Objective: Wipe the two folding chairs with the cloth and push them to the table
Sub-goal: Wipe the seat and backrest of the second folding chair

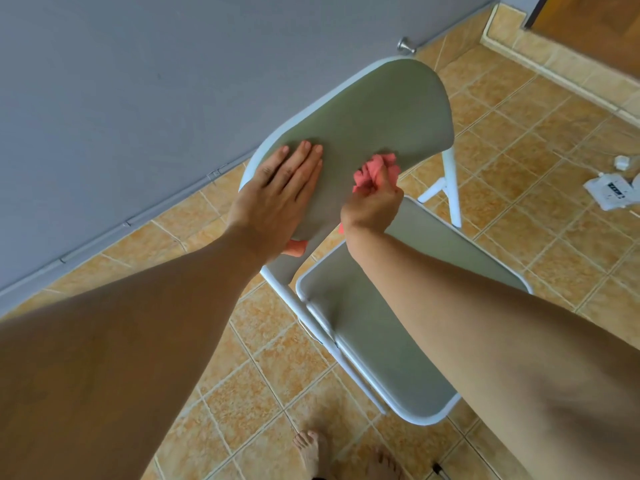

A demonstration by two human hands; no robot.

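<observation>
Wiping the backrest (pixel 367 109) of one folding chair (pixel 367 344). The R hand (pixel 372 206) is curled tight round the bunched pink cloth (pixel 375 168) and presses it on the pad's lower edge. The L hand (pixel 277 192) lies flat on the pad w/ fingers straight and together, gripping nothing, prob. bracing the chair. A pinkish bit shows under the pad below the L wrist; can't tell if it's thumb or cloth.

To do this step well: keep the L palm down so the light frame doesn't tip or fold. Run the cloth in overlapping passes across the whole pad, incl. the white rim. The wad covers little per pass, so opening it out would help. The seat (pixel 446 247) comes next. Judgement: early in the task. The 2nd chair and the table are out of view, and no pushing is done yet.

The pad is smooth grey-green, vinyl-like, and should wipe easily. The tube frame is white.

Room:
- Tan-orange floor tiles (pixel 242 393) w/ pale grout.
- Grey wall (pixel 138 98) w/ skirting on the left.
- Metal door stop (pixel 406 46) just behind the chair.
- Wooden door (pixel 588 26) at top right.
- White power strip (pixel 609 194) and plug (pixel 623 163) on the floor at right, well apart from the chair.
- Bare feet (pixel 310 452) at the bottom edge, near the seat front.
</observation>
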